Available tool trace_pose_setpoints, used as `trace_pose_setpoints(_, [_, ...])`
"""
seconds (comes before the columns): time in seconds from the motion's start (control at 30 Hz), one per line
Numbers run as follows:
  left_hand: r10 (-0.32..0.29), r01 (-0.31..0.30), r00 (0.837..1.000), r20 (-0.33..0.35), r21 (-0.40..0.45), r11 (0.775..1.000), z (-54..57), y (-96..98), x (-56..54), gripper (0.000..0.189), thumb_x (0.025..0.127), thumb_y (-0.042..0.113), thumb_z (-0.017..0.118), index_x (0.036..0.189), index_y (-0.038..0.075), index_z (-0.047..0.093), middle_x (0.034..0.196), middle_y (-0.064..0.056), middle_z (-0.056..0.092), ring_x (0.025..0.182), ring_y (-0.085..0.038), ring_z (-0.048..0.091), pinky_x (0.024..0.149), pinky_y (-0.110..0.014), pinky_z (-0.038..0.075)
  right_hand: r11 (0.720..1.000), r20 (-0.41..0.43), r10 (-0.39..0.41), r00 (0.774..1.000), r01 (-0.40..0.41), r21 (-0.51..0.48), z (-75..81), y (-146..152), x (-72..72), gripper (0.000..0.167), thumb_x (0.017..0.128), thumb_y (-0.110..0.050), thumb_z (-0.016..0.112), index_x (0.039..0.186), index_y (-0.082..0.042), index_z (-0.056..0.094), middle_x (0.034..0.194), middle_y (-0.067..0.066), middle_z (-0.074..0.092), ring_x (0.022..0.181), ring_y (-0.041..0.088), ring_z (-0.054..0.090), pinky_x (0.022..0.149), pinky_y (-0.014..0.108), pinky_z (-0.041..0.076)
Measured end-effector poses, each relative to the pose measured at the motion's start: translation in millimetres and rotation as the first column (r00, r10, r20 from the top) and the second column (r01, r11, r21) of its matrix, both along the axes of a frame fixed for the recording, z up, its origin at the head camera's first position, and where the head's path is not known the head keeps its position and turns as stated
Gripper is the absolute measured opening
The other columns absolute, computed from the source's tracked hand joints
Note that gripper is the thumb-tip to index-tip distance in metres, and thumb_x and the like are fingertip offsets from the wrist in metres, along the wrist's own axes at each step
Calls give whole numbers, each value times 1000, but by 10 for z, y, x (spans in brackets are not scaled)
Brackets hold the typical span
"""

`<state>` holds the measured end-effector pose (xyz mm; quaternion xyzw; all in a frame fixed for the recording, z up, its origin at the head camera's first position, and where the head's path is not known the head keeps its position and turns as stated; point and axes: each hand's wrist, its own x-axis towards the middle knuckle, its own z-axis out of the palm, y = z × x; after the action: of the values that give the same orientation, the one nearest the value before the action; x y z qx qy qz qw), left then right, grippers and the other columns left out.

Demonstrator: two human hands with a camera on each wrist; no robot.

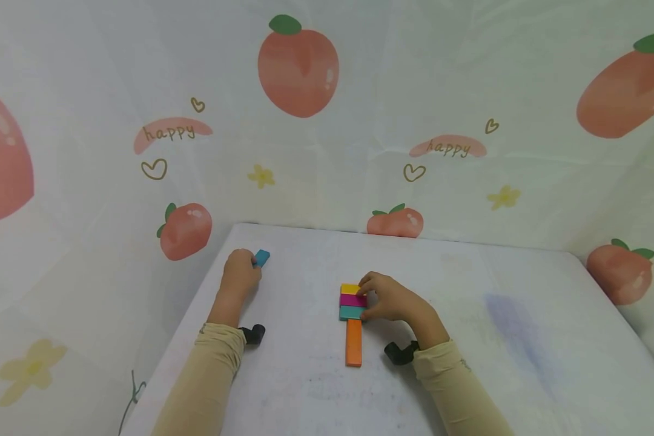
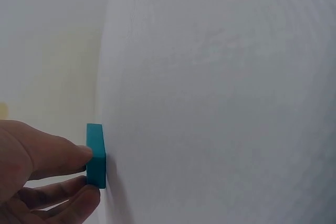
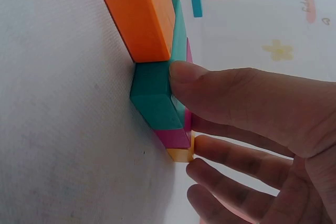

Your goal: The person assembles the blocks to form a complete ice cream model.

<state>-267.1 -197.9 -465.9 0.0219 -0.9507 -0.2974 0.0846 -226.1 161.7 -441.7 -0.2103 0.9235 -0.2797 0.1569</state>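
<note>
At the far left of the table, my left hand (image 1: 241,272) pinches a small blue block (image 1: 261,257) between thumb and fingers. The left wrist view shows this block (image 2: 96,156) on its narrow side, close to the white surface. Near the middle, my right hand (image 1: 389,298) grips a row of flat blocks from the right. Its thumb is on the teal block (image 1: 352,312), and its fingers reach the yellow block (image 1: 350,289). Between these two lies a magenta block (image 1: 351,300). An orange block (image 1: 353,343) extends from the teal one toward me, lengthwise, touching it in the right wrist view.
The white table (image 1: 300,387) has a bluish smudge (image 1: 515,327) on its right part. Behind it hangs a pale backdrop (image 1: 354,145) printed with fruit, hearts and flowers. A thin cord (image 1: 133,393) hangs by the left edge. Each wrist carries a small black device (image 1: 253,334).
</note>
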Motion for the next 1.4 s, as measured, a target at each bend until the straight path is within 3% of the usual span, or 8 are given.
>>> trace_pose_setpoints(0.33, [-20,19,999,29,51,999,-24,93,9,30,94,-4,60,120,-18,67,124,-35,66,122,-51,63,107,-62,51,1000,-8,2,1000,-2,3,-2,-5,1,38,84,-18,91,118,-6,79,137,9,64,131,31,58,111,51,54])
trace_pose_setpoints(0.73, [-72,69,995,63,59,996,-7,344,31,30,95,-4,61,121,-16,68,126,-33,67,122,-49,65,106,-62,53,1000,-8,3,1000,-3,4,-26,-16,-1,39,84,-18,91,119,-8,79,137,7,64,131,30,58,110,50,55])
trace_pose_setpoints(1.4, [-118,117,992,38,36,993,-25,662,30,26,91,-7,64,114,-14,72,116,-28,71,114,-42,68,103,-59,55,1000,-17,9,1000,-8,11,7,-8,3,38,84,-18,91,119,-6,79,137,9,64,132,32,58,112,52,53])
